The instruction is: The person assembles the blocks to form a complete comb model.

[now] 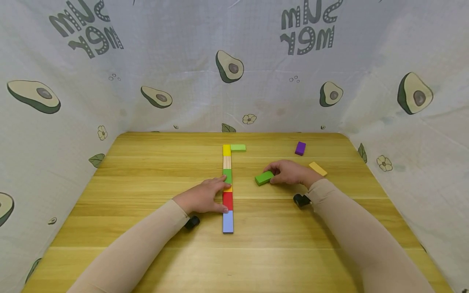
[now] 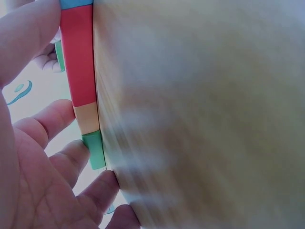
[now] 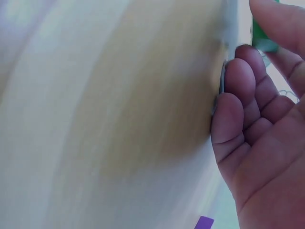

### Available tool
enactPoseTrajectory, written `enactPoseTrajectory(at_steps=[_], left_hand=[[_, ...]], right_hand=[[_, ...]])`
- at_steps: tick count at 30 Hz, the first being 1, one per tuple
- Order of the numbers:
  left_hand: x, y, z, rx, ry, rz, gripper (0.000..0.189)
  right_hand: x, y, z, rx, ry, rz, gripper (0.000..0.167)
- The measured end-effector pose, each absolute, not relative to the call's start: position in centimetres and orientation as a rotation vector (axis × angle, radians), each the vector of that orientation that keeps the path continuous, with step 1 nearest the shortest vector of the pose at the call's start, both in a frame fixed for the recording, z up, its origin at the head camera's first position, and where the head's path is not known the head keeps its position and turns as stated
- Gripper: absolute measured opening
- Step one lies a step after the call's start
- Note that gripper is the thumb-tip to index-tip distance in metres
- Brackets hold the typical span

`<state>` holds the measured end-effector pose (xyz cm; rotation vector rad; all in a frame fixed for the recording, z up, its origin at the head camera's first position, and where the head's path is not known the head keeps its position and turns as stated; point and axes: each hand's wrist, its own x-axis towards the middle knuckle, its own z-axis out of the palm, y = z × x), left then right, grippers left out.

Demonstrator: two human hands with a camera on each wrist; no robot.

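A straight row of coloured blocks runs front to back on the table: light blue (image 1: 228, 222), red (image 1: 228, 201), orange, green (image 1: 228, 175), pale wood (image 1: 227, 162) and yellow (image 1: 226, 150). A light green block (image 1: 238, 148) lies crosswise against the yellow one, pointing right. My left hand (image 1: 205, 196) rests along the row's left side, thumb by the red and light blue blocks, fingertips on the orange and green ones. To the right of the row, my right hand (image 1: 289, 172) pinches a bright green block (image 1: 264, 178) between thumb and fingers; the right wrist view shows only part of it.
On the right part of the table (image 1: 154, 162) lie a purple block (image 1: 300, 148) and a yellow-orange block (image 1: 318, 169), the latter close behind my right wrist. A white cloth (image 1: 190, 40) printed with avocados hangs along the back and both sides.
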<state>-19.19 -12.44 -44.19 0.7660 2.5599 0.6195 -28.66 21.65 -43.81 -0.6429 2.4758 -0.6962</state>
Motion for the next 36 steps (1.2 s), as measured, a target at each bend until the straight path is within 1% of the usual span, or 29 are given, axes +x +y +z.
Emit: enactPoseTrajectory(at_steps=[9,17,23,36], left_hand=[[-19.3,-12.5,-44.3,0.763,2.558,0.615,0.081],[-19.3,-12.5,-44.4,0.770,2.561,0.617,0.081],[-19.4,-12.5,-44.6,0.771,2.564,0.617,0.082],[-19.3,-12.6,-44.5,0.775,2.566,0.623,0.081]], right_hand=[[-29.2,20.7,-43.7,-0.608,2.577,-0.746,0.039],[-29.8,19.6,-43.5,-0.518,2.638,-0.749,0.038],[-30.3,19.0,-43.5,-0.500,2.656,-0.777,0.039],[-31.5,17.7,-43.5,-0.462,2.681,-0.788,0.036]])
